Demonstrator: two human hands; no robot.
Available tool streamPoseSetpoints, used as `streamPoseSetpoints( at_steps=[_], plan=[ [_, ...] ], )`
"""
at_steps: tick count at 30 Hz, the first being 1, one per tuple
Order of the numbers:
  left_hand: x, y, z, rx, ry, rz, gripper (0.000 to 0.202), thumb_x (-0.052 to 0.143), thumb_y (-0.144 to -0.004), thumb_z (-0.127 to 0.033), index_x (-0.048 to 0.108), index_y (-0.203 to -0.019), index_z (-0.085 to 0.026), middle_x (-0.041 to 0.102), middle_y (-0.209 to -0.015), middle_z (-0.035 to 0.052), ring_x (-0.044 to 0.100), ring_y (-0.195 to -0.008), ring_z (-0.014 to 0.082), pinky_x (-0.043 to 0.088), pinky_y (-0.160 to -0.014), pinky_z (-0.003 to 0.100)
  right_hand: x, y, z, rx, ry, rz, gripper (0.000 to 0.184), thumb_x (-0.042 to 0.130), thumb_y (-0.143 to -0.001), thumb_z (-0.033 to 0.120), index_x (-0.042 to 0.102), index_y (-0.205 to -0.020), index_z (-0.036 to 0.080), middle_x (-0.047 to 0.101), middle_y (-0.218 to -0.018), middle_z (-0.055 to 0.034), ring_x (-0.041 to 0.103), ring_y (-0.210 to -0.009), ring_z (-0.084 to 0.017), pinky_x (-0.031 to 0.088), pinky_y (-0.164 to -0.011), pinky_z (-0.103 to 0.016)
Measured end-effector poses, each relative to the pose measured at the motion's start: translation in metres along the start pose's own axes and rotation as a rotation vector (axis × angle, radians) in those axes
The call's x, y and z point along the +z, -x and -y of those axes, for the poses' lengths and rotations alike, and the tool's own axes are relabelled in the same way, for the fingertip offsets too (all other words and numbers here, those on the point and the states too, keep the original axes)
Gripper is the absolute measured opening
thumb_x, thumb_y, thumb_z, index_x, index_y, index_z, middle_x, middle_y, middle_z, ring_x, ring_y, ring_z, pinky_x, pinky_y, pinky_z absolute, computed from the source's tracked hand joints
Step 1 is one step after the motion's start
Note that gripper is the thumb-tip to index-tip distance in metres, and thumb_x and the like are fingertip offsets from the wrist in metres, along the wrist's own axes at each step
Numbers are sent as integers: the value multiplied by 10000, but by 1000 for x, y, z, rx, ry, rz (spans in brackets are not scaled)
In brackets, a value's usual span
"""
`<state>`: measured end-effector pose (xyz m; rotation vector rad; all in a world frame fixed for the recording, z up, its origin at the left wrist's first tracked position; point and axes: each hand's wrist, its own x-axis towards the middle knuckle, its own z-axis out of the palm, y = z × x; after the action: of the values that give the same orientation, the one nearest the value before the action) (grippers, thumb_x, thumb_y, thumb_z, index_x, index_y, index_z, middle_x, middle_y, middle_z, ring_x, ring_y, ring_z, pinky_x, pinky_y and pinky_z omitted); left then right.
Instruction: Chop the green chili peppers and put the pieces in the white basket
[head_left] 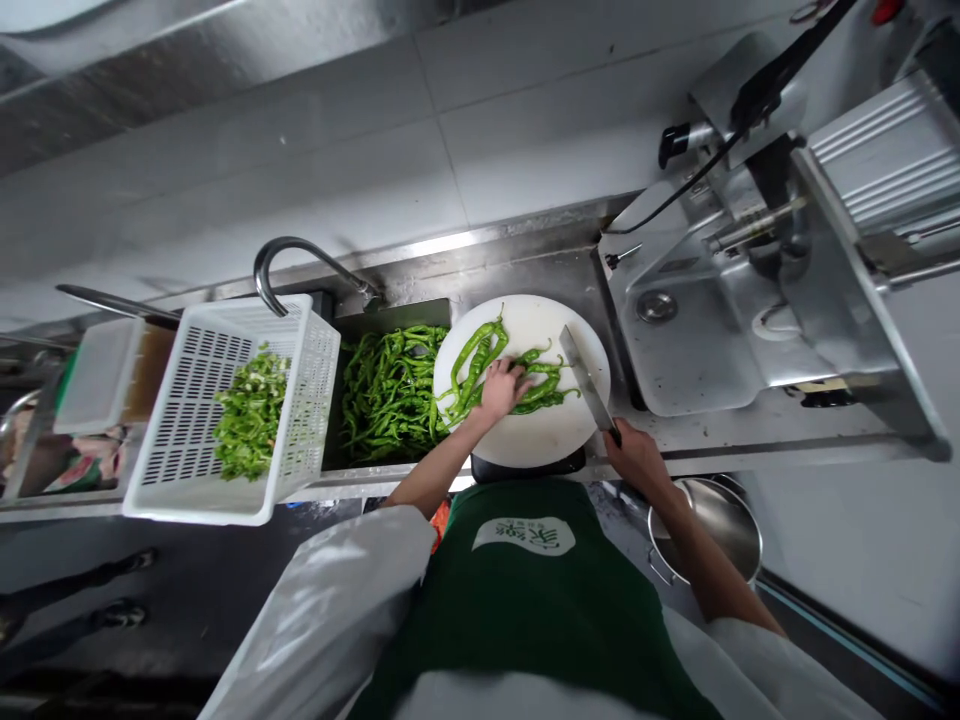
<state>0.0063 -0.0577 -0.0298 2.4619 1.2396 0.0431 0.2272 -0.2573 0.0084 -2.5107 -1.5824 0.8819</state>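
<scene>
Fingers of the left hand (501, 388) press down flat on the green peppers (541, 388) in the middle of the white cutting board (559, 330); the right hand (636, 455) grips the knife (586, 385) at the board's right side; fingertips so near the blade could get cut if a pepper rolls.

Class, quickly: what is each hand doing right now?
Left hand: pressed down on the green peppers on the cutting board.
Right hand: closed around the cleaver handle.
</scene>
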Motion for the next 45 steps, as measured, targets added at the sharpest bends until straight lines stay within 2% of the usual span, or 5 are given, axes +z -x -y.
streamPoseSetpoints(
  at_steps=[10,26,33,37,45],
  plan=[
    [8,22,-18,22,-63,-80,504,664,-938,-597,688,-1287,-235,476,-1527,169,361,-1443,431,324,-1164,637,-1,-27,11,23,133,22,342,368,-1075,312,622,-1188,112,748,-927,-160,709,-874,-283,398,-711,-317],
    [31,11,-31,248,121,82,300,596,-1030,-417,713,-1181,-185,680,-1304,107,608,-1213,253,462,-1078,391,-14,30,-22,82,193,-6,271,386,-1081,294,605,-1135,143,726,-791,-116,668,-699,-244,264,-608,-314],
    [-14,21,-11,-147,-61,-196,879,714,-846,-704,482,-1562,-249,367,-1648,203,208,-1530,524,299,-1153,696,-5,37,-29,116,187,-31,229,424,-1076,289,609,-1082,154,711,-772,-103,633,-671,-221,225,-606,-316],
    [-36,17,16,-186,-55,-172,717,621,-932,-665,605,-1436,-156,542,-1461,230,422,-1403,451,388,-1132,587,-4,32,-31,132,160,-34,218,434,-1072,286,612,-1065,161,707,-773,-99,618,-661,-215,226,-607,-311],
    [24,34,-31,186,40,-31,349,663,-976,-432,721,-1257,-233,630,-1324,117,543,-1247,319,451,-1062,476,-14,36,-27,67,215,-53,243,399,-1085,291,604,-1067,162,693,-739,-84,631,-648,-215,224,-597,-309]
  ],
)
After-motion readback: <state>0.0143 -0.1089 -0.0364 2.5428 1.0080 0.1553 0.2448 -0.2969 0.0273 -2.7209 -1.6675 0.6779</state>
